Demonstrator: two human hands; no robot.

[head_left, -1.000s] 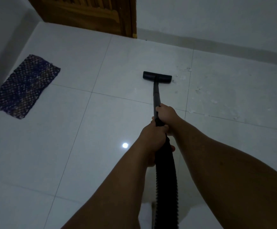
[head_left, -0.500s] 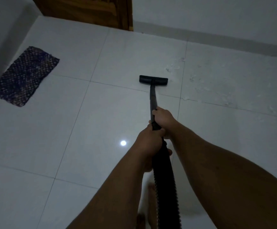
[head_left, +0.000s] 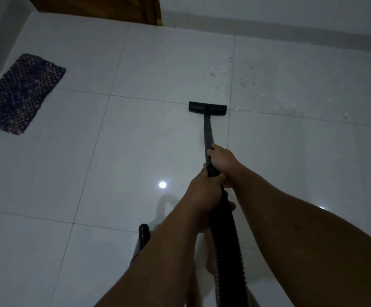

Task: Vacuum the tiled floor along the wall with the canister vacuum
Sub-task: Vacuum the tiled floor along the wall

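The job looks only partly done. White crumbs and dust [head_left: 268, 94] lie scattered over the tiled floor [head_left: 135, 151] to the right of the floor nozzle [head_left: 207, 108], up toward the wall [head_left: 291, 12] at the floor's far edge, so that strip is left to clean; the tiles nearer the door [head_left: 104, 7] and the woven mat [head_left: 20, 91] at the left edge look bare of debris, as far as this dim light lets me judge.

The nozzle sits flat on the tiles, well ahead of both hands. The right hand [head_left: 222, 162] is wrapped round the wand [head_left: 207, 134]; just behind it, touching, the left hand [head_left: 204, 191] grips the top of the ribbed hose [head_left: 226, 240], which trails back between the arms.
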